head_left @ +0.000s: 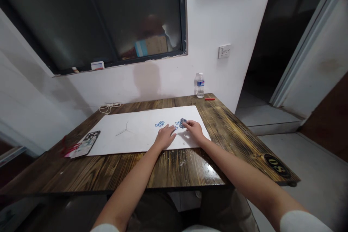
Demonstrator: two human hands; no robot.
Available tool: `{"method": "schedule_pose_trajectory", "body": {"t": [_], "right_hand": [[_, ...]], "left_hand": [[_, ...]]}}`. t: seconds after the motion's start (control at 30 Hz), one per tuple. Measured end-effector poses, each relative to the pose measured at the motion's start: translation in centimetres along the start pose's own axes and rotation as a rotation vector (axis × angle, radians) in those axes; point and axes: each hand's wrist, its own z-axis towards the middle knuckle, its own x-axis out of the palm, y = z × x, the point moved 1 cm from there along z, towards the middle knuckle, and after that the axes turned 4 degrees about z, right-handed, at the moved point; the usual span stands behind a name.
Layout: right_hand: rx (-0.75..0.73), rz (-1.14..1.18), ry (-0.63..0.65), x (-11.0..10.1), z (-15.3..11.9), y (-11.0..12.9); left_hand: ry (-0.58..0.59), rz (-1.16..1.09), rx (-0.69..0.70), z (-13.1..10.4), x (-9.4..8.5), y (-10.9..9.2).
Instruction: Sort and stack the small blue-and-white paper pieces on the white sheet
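A large white sheet or board [146,134] lies on the wooden table. My left hand [164,137] rests on it with fingers stretched out, the tips by some small blue-outlined shapes [178,123]. Whether these are loose pieces or drawn marks, I cannot tell. Another cluster of blue-outlined shapes [160,124] sits just beyond my left hand. My right hand [194,130] pinches a small dark patterned piece [183,123] between thumb and fingers, above the sheet's right part. Thin dark lines forming a three-armed shape [125,129] mark the sheet's left half.
On the table's left lie a patterned phone case or phone [89,143] and something red [71,149]. A white cord [108,106] is at the back left. At the back right stand a water bottle [200,85] and a red pen [209,99]. A round "08" plate [276,165] marks the right corner.
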Motion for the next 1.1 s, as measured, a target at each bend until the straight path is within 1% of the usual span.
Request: {"method": "schedule_pose_trajectory", "body": {"t": [0.07, 0.27, 0.43, 0.6, 0.8, 0.93, 1.1], "right_hand": [[0.002, 0.008, 0.01, 0.1, 0.0, -0.1], [0.019, 0.029, 0.011, 0.1, 0.0, 0.1], [0.017, 0.037, 0.009, 0.1, 0.0, 0.0], [0.008, 0.023, 0.009, 0.1, 0.0, -0.1], [0.009, -0.006, 0.013, 0.1, 0.0, 0.1], [0.008, -0.014, 0.016, 0.1, -0.1, 0.2], [0.02, -0.022, 0.029, 0.1, -0.2, 0.6]], "left_hand": [[0.005, 0.048, 0.015, -0.1, -0.2, -0.2], [-0.063, 0.16, 0.093, -0.3, -1.4, -0.1], [-0.076, 0.211, 0.124, -0.2, -1.2, 0.3], [-0.083, 0.166, 0.135, -0.2, -1.3, 1.1], [-0.053, 0.164, 0.218, -0.3, -1.5, 2.1], [-0.031, 0.233, 0.235, -0.2, -1.4, 1.9], [-0.011, 0.311, 0.287, -0.2, -1.6, 1.6]]}}
